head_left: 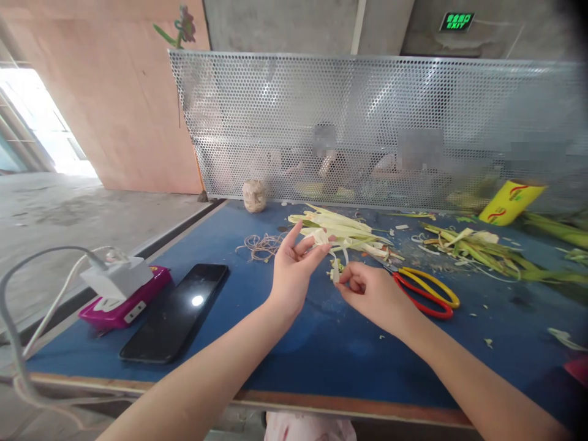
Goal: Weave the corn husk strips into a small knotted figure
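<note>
Over the middle of the table, my left hand (294, 266) is closed, with a pale strip of corn husk (321, 237) between the thumb and fingertips. My right hand (374, 294) pinches a narrow, hanging end of pale husk (336, 269); a thin band seems to run between the two hands. Just behind them lies a heap of pale husks (346, 225). Scissors (425, 294) with one red and one yellow handle rest beside my right hand, their blades mostly hidden behind it. Loose twine (261, 247) lies left of my left hand.
A perforated metal screen (275, 122) closes off the blue table's back, with people blurred beyond. A twine ball (254, 196) stands by it. At left are a phone (177, 312) and a purple power strip (124, 306); at right, green husks (482, 248) and a yellow packet (512, 202).
</note>
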`<state>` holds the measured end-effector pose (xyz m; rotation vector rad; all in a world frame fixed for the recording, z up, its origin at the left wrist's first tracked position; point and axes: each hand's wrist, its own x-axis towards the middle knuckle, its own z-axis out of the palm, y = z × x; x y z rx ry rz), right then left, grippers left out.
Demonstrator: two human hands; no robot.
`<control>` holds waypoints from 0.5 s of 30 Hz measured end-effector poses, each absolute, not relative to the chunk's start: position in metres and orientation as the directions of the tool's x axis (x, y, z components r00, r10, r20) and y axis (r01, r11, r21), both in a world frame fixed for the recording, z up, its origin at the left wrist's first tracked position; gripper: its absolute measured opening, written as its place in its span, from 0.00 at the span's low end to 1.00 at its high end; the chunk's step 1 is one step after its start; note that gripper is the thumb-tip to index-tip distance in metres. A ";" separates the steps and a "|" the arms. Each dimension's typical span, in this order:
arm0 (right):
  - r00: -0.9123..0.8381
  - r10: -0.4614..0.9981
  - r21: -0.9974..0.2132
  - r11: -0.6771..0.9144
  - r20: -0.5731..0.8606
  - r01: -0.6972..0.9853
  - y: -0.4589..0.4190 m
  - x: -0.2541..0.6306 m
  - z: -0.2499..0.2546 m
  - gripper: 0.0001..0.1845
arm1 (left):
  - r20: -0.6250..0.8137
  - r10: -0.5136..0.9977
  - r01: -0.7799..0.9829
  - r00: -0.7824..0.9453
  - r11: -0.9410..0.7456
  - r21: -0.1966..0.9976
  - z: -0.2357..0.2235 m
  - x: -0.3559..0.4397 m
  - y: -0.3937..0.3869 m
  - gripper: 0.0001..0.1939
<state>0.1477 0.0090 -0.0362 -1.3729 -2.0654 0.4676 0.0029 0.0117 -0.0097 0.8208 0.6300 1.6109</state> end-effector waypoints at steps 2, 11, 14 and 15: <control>-0.300 0.915 -0.574 0.403 0.269 0.713 0.006 0.147 -0.034 0.03 | 0.166 0.981 -0.594 -0.097 -0.191 0.782 -0.011 0.003 0.012 0.41; -0.435 0.892 -0.510 0.434 0.126 0.743 0.004 0.154 -0.029 0.05 | 0.197 0.973 -0.579 -0.116 -0.228 0.783 -0.010 -0.001 0.014 0.42; -0.442 0.892 -0.558 0.414 0.091 0.720 0.006 0.163 -0.022 0.06 | 0.179 0.982 -0.562 -0.065 -0.184 0.806 -0.008 0.001 0.011 0.40; -0.426 0.895 -0.586 0.415 0.128 0.696 0.007 0.166 -0.019 0.08 | 0.172 0.984 -0.554 -0.040 -0.165 0.816 -0.008 0.001 0.010 0.39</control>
